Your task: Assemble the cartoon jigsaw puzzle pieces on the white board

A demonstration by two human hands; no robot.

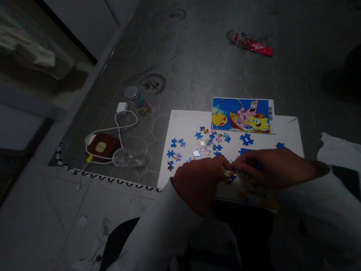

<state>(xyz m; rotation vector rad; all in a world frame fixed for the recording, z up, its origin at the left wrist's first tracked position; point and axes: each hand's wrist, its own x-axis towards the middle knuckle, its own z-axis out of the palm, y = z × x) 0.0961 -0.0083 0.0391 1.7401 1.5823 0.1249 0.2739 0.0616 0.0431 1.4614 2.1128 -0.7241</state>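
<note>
Both hands come together over a white board [181, 121] strewn with jigsaw puzzle pieces [208, 143]. My left hand [200, 177] is closed, its thumb and forefinger pinching a small puzzle piece [228, 172]. My right hand [271, 166] has its fingers curled together against the left fingertips, at what looks like another blue puzzle piece; the fingers partly cover it. Above the hands, a picture card [242, 114] with cartoon figures lies on the board's far edge. Beneath the right hand, a yellow joined section of puzzle is mostly hidden.
Left of the board are a clear bottle [131, 158], a brown box-like object [103, 146] with a white cable, a charger [122, 107] and a silver-lidded jar [138, 100]. A red package [251, 44] lies farther back. White cloth or tissue [345, 152] is at right.
</note>
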